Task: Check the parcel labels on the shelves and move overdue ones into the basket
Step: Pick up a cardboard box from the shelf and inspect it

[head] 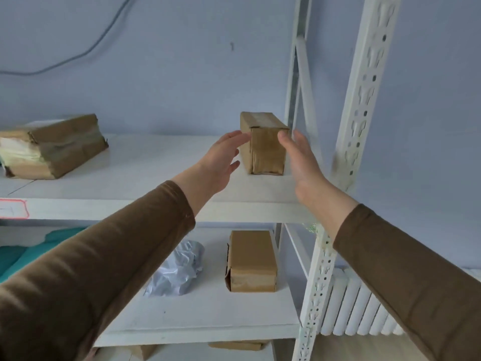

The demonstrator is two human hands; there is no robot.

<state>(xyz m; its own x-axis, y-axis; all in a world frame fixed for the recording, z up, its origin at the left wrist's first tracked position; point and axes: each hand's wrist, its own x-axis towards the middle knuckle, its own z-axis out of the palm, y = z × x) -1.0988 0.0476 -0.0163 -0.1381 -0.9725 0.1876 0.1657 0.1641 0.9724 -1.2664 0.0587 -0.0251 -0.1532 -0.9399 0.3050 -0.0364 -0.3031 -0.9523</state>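
Head view shows a small brown box (264, 144) on the top shelf (145, 188), right between both hands. Left hand (218, 165) and right hand (303, 162) are spread wide, one beside each side, not gripping it.

A grey cable (86, 52) droops across the pale wall (182, 61), and a white radiator (356, 306) stands low beside the rack.
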